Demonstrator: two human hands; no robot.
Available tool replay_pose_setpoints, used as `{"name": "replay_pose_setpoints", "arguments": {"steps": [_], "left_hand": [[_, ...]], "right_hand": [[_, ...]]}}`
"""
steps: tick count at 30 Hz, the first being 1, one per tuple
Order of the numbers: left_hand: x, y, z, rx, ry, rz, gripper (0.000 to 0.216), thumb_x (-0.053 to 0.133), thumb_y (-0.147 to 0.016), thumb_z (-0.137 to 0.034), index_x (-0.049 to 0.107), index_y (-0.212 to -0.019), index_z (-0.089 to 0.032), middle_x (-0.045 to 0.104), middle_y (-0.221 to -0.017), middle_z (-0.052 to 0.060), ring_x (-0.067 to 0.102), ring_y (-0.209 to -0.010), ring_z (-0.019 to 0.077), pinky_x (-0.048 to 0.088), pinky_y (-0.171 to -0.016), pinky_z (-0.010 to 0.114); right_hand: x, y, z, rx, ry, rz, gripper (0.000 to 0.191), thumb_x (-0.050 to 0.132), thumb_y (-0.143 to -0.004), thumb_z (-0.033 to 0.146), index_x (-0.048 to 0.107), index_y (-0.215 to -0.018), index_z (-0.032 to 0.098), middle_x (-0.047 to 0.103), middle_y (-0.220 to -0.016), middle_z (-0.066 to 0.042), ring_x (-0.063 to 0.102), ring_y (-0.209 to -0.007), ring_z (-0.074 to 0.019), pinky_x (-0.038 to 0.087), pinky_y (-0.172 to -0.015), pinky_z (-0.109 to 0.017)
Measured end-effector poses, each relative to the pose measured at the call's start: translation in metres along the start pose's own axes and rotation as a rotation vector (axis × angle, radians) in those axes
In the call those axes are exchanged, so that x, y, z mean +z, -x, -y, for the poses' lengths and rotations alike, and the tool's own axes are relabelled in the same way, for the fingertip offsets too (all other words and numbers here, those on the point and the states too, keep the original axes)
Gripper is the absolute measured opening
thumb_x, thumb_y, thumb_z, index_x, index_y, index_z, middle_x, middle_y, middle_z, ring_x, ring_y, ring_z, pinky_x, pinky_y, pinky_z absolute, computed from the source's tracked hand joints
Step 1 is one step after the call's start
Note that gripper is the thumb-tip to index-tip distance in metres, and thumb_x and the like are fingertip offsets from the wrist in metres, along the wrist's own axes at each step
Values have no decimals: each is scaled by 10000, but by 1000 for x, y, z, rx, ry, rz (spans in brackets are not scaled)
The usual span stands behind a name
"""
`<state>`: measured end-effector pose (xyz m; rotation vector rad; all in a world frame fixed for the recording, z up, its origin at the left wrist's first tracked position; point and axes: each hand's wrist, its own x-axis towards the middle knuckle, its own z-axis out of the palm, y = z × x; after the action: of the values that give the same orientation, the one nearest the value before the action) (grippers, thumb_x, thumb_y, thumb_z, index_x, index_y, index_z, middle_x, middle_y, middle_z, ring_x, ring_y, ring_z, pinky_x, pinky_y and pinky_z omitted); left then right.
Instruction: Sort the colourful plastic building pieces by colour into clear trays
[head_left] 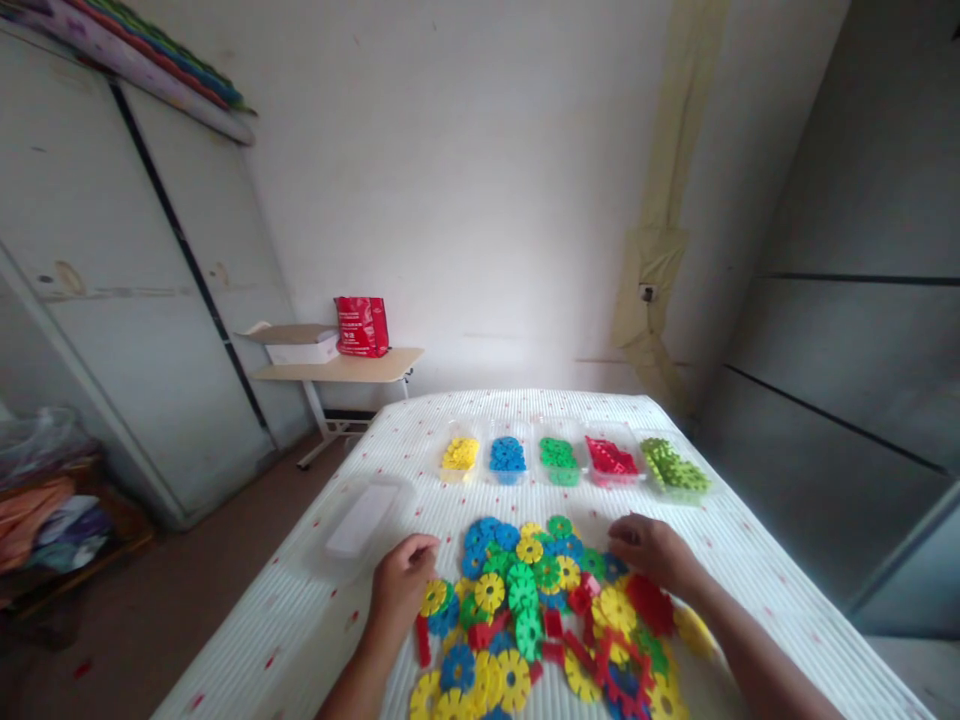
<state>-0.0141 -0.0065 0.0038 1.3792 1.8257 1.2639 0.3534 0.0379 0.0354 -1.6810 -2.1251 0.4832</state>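
A mixed pile of flat plastic flower-shaped building discs (pixel 523 590) in yellow, blue, green and red covers the near middle of the table, with several red bar-like pieces (pixel 553 625) among them. My left hand (pixel 405 578) is at the pile's left edge, fingers curled together beside a yellow disc (pixel 433 598); what they hold, if anything, is hidden. On the right side, my right hand (pixel 651 548) reaches over the pile's edge with bent fingers pointing down near a blue disc (pixel 615 567). I cannot make out anything in its fingertips.
Clear boxes stand in a row behind the pile, holding yellow (pixel 460 455), blue (pixel 508 457), green (pixel 559 457), red (pixel 611 458) and light green pieces (pixel 675 468). A translucent lid or tray (pixel 362 520) lies left. A side table (pixel 375 367) carries a red bag (pixel 362 327).
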Motion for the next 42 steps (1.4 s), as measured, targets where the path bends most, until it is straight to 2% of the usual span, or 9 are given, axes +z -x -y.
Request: {"name": "replay_pose_setpoints", "arguments": {"steps": [5, 10, 15, 19, 21, 24, 29, 38, 42], "left_hand": [[3, -1, 0, 74, -66, -24, 242, 488, -683, -346, 649, -753, -180, 638, -566, -8, 606, -528, 155, 453, -499, 218], [4, 0, -1, 94, -107, -41, 241, 475, -684, -331, 656, -741, -183, 658, -604, 5, 617, -551, 162, 464, -529, 225], [4, 0, -4, 76, -96, -41, 227, 474, -674, -331, 648, -724, -195, 657, -594, 1, 630, -569, 165, 467, -529, 218], [4, 1, -5, 72, -103, -40, 227, 476, -676, -326, 651, -735, -194, 674, -632, 5, 634, -576, 162, 472, -543, 218], [4, 1, -5, 74, -113, -42, 231, 472, -678, -316, 654, -744, -189, 681, -652, 10, 633, -575, 162, 474, -549, 222], [5, 1, -5, 95, -119, -49, 230, 469, -685, -310, 656, -739, -188, 684, -659, 15, 634, -589, 165, 477, -567, 229], [5, 0, -3, 98, -110, -56, 225, 477, -683, -316, 661, -725, -194, 681, -644, 8, 629, -572, 159, 475, -552, 224], [6, 0, 0, 119, -145, -43, 238, 465, -695, -309, 660, -751, -184, 675, -659, 14, 623, -577, 157, 472, -566, 226], [6, 0, 0, 117, -144, -44, 234, 459, -701, -300, 655, -748, -181, 682, -685, 20, 623, -580, 158, 478, -582, 238]], "right_hand": [[2, 6, 18, -37, 86, 104, 215, 564, -607, 184, 661, -798, 204, 644, -805, -23, 560, -677, -130, 376, -594, -201], [0, 7, 11, 14, 62, 101, 117, 549, -559, 129, 571, -659, 187, 599, -650, 16, 496, -588, -106, 310, -508, -194], [-4, -3, 4, 104, -254, 15, 77, 510, -604, 138, 529, -658, 189, 572, -563, 45, 476, -492, -87, 332, -457, -183], [6, -13, 23, 138, -429, -8, 174, 512, -635, 162, 589, -790, 171, 585, -553, 40, 506, -470, -95, 379, -465, -193], [14, -17, 34, 149, -378, 36, 234, 512, -631, 142, 617, -839, 164, 600, -563, 30, 530, -485, -101, 385, -474, -193], [25, -21, 46, 142, -182, 82, 250, 542, -613, 132, 655, -832, 175, 658, -650, -4, 588, -586, -129, 406, -537, -201], [29, -20, 53, 92, 32, 62, 223, 575, -624, 172, 662, -829, 184, 696, -813, -56, 613, -749, -177, 402, -635, -228], [26, -22, 56, 105, -90, 46, 85, 583, -583, 140, 538, -642, 182, 599, -636, 23, 505, -627, -112, 307, -514, -189], [16, -25, 52, 95, -182, 58, 136, 584, -573, 115, 549, -687, 181, 558, -604, 45, 488, -581, -94, 327, -499, -188]]}}
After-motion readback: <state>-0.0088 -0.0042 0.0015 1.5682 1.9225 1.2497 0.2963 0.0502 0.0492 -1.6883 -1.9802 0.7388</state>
